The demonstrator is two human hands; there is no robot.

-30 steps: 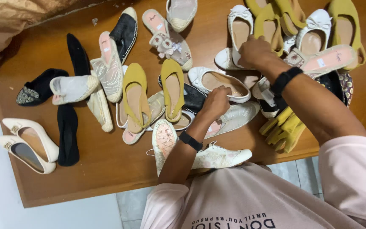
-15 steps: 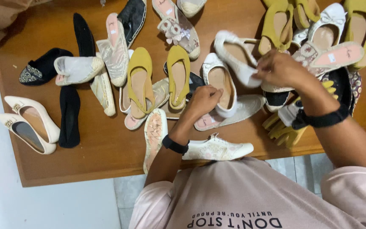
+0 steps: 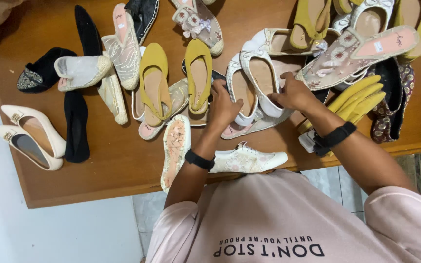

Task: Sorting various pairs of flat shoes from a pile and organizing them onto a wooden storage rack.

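Note:
Two white flat shoes lie side by side in the middle of the wooden table (image 3: 123,165). My left hand (image 3: 223,104) grips the edge of the left white flat (image 3: 240,92). My right hand (image 3: 293,94) holds the side of the right white flat (image 3: 263,78), which touches its partner. Both wrists wear black bands. A pink-soled flat (image 3: 249,127) lies partly under the pair. Two mustard yellow flats (image 3: 153,78) sit just left of my left hand.
Many more shoes cover the table: black flats (image 3: 76,126), cream pointed pumps (image 3: 30,131), a white lace shoe (image 3: 247,159) at the near edge, yellow shoes (image 3: 356,97) and a floral pink-soled flat (image 3: 361,51) at right. White floor lies beyond the table's left edge.
My right hand lifted a white flat from the pile at the upper right and brought it down beside the other white flat. My left hand stayed on the middle shoes.

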